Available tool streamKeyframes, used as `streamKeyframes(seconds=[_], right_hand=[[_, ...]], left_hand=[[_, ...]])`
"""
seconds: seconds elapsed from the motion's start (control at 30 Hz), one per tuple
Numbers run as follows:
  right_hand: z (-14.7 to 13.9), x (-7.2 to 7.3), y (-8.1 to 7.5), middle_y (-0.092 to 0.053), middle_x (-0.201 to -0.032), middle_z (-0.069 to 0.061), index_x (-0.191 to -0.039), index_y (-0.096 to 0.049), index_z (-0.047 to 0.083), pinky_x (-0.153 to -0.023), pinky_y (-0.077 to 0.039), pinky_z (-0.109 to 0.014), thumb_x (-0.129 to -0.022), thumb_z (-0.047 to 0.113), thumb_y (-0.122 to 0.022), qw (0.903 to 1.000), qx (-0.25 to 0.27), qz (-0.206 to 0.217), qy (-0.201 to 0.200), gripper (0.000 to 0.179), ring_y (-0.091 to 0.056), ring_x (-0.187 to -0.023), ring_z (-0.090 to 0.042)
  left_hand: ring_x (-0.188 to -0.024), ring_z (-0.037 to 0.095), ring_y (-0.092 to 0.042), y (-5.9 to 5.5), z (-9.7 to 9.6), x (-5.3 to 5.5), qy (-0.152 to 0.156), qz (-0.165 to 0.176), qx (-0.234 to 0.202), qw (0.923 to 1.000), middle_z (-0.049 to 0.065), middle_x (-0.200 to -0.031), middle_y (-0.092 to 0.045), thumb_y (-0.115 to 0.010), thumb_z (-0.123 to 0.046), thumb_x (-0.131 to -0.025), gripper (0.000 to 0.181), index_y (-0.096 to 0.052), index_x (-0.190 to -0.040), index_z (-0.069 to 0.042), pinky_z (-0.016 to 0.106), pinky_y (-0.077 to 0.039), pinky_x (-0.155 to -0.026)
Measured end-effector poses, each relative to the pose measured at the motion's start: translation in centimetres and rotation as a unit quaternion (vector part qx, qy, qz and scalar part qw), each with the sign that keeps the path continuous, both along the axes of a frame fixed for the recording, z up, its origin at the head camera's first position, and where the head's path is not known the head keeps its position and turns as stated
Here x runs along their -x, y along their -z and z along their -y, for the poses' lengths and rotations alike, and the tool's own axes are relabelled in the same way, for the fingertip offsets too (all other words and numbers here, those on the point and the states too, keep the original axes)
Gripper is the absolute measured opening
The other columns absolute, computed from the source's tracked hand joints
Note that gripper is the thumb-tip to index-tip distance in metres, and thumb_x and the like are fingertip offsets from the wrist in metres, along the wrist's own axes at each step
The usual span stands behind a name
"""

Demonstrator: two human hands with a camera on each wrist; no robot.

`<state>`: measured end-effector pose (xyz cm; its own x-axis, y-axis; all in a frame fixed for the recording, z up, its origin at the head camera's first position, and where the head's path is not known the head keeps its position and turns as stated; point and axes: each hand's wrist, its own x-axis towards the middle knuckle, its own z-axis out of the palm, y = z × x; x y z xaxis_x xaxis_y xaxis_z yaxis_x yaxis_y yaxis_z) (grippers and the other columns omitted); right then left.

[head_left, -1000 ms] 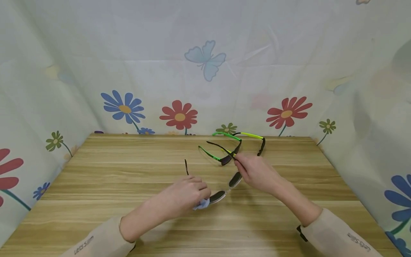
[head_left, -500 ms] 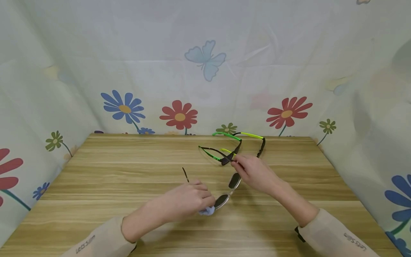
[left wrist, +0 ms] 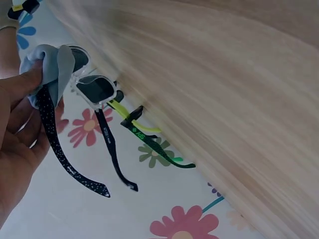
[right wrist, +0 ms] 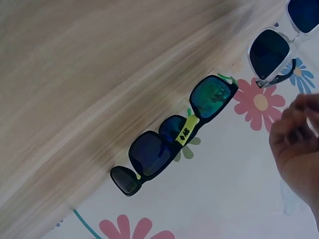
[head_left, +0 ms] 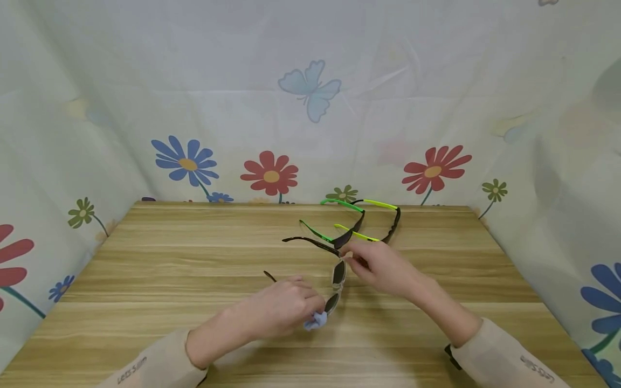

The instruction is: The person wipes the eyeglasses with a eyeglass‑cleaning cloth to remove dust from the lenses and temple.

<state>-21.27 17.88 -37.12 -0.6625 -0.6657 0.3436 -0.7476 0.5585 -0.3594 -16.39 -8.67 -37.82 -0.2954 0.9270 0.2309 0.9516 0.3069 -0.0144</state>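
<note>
My left hand (head_left: 283, 304) grips a light blue cloth (left wrist: 50, 67) folded over one end of the clear-framed sunglasses (left wrist: 95, 89). Their dark lenses and black temples show, and the temple nearest the left hand has white specks. The cloth hides most of the lens at that end. My right hand (head_left: 388, 269) is beside the other end, near the hinge, its fingers loosely bent. In the right wrist view a gap shows between those fingers and the clear frame.
Behind the hands, green-templed sunglasses (head_left: 343, 238) and yellow-templed sunglasses (head_left: 395, 222) lie close together on the wooden table (head_left: 194, 253). A flower-printed curtain (head_left: 218, 108) surrounds the back and sides.
The right hand has let go of the black temple it pinched earlier. The sunglasses have turned, their lenses now lined up more toward the person. The left hand and cloth have shifted slightly right and nearer.
</note>
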Motion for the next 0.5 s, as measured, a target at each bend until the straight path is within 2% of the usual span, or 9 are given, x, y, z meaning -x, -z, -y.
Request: streamKeyframes(seconds=[0.1, 0.17, 0.37, 0.5], right_hand=[[0.1, -0.1, 0.2, -0.054, -0.072, 0.015, -0.111, -0.071, 0.011, -0.052, -0.039, -0.021, -0.094, -0.003, -0.062, 0.9980, -0.024, 0.010, -0.058, 0.024, -0.039, -0.057, 0.002], [0.2, -0.2, 0.5, -0.056, -0.072, 0.015, -0.112, -0.072, 0.012, -0.052, -0.038, -0.019, -0.092, -0.002, -0.063, 0.9954, -0.050, 0.019, -0.079, 0.026, -0.039, -0.056, 0.004], [0.6, -0.6, 0.9, -0.064, -0.080, 0.012, -0.116, -0.073, 0.010, -0.054, -0.042, -0.018, -0.094, 0.002, -0.068, 0.9881, -0.097, 0.068, -0.097, 0.024, -0.046, -0.059, 0.004], [0.8, -0.6, 1.2, -0.071, -0.089, 0.006, -0.112, -0.075, 0.008, -0.057, -0.043, -0.018, -0.095, 0.002, -0.068, 0.9864, -0.108, 0.072, -0.101, 0.019, -0.046, -0.061, 0.004]], left_hand=[[-0.085, 0.006, -0.064, 0.5, 0.0, 0.5, 0.000, 0.031, -0.022, 0.9993, -0.007, -0.091, -0.070, -0.081, -0.005, -0.088, 0.017, -0.068, -0.096, -0.012, 0.024, -0.050, -0.083], [-0.083, 0.004, -0.063, 0.8, 0.0, 0.8, -0.002, 0.049, -0.032, 0.9983, -0.008, -0.089, -0.068, -0.080, -0.007, -0.089, 0.015, -0.067, -0.095, -0.012, 0.025, -0.051, -0.082], [-0.083, -0.001, -0.062, 1.2, 0.3, 1.2, -0.007, 0.094, -0.047, 0.9944, -0.009, -0.089, -0.068, -0.078, -0.008, -0.092, 0.013, -0.066, -0.095, -0.013, 0.027, -0.051, -0.086], [-0.084, -0.002, -0.061, 1.2, 0.3, 1.3, -0.006, 0.110, -0.056, 0.9924, -0.008, -0.090, -0.070, -0.077, -0.007, -0.092, 0.013, -0.066, -0.097, -0.013, 0.028, -0.051, -0.089]])
